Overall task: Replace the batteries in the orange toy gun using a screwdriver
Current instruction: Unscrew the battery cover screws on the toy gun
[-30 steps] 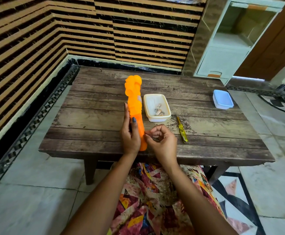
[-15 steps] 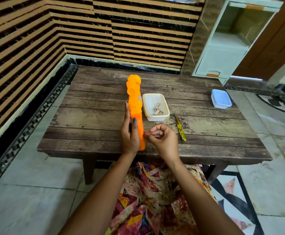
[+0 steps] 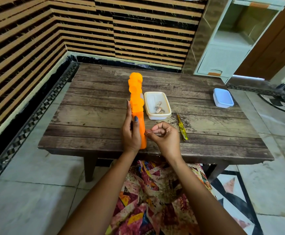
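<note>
The orange toy gun stands on its edge on the wooden table, its length pointing away from me. My left hand grips its near part, thumb on top and fingers stretched along the left side. My right hand is curled, thumb and forefinger pinched together against the gun's right side near the table. A tiny dark piece shows between the fingertips, too small to identify. The yellow-handled screwdriver lies on the table just right of my right hand, untouched.
An open white container with several small pieces inside sits right beside the gun. A closed box with a blue lid stands near the table's right edge. A white cabinet is behind the table, and my patterned lap is below its front edge.
My right hand's fingers have curled tighter and its pinched fingertips have moved against the gun's right side. My left hand and the gun have stayed in place.
</note>
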